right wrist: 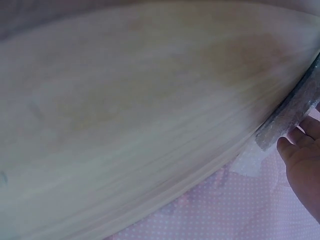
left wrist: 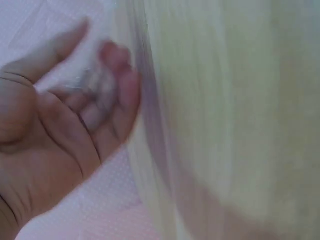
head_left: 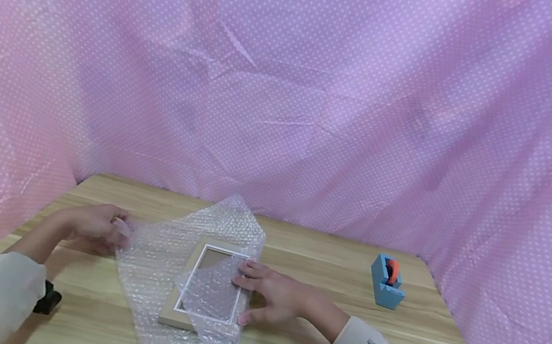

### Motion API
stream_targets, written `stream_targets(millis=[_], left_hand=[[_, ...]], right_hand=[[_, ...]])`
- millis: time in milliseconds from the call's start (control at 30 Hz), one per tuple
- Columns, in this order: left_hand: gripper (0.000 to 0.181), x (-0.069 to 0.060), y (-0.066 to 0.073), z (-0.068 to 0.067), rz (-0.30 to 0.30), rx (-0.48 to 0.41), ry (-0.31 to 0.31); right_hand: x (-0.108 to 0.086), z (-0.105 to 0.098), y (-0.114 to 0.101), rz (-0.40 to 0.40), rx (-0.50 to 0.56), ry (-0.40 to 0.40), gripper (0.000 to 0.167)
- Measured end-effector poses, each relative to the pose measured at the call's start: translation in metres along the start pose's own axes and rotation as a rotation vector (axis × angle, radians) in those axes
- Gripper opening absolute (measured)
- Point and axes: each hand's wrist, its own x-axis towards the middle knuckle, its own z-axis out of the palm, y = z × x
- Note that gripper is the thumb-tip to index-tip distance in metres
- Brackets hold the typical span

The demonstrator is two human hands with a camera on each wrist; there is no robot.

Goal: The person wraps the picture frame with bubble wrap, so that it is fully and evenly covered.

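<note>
A light wood picture frame point(head_left: 175, 304) with a white inner border lies on a sheet of bubble wrap point(head_left: 157, 261). One flap of the wrap covers much of the frame's lower right. At the sheet's left corner, my left hand point(head_left: 98, 226) holds the wrap between curled fingers and thumb; the left wrist view is blurred there. My right hand point(head_left: 277, 297) rests with spread fingers on the wrapped right side of the frame. In the right wrist view, the right hand point(right wrist: 305, 162) shows only partly, beside the wrapped edge.
A blue tape dispenser point(head_left: 387, 288) with an orange roll stands on the right of the wooden table point(head_left: 331, 266). Pink dotted cloth point(head_left: 287, 107) hangs behind the table and at both sides.
</note>
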Motion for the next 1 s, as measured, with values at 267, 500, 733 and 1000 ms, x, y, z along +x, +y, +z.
stream_targets(millis=[267, 500, 733, 1000], left_hand=[[0.043, 0.000, 0.014, 0.014, 0.147, -0.172, -0.177], [0.012, 0.020, 0.040, 0.033, 0.299, -0.272, -0.271], [0.013, 0.040, 0.062, 0.063, 0.392, -0.312, -0.223], [0.026, 0.065, 0.079, 0.097, 0.380, -0.317, -0.221]], right_hand=[[0.000, 0.000, 0.000, 0.005, 0.002, -0.010, 0.083], [0.000, 0.001, 0.000, 0.011, 0.004, -0.008, 0.083], [0.000, 0.001, -0.001, 0.007, 0.006, -0.005, 0.083], [0.001, 0.000, -0.001, 0.002, 0.010, -0.002, 0.082]])
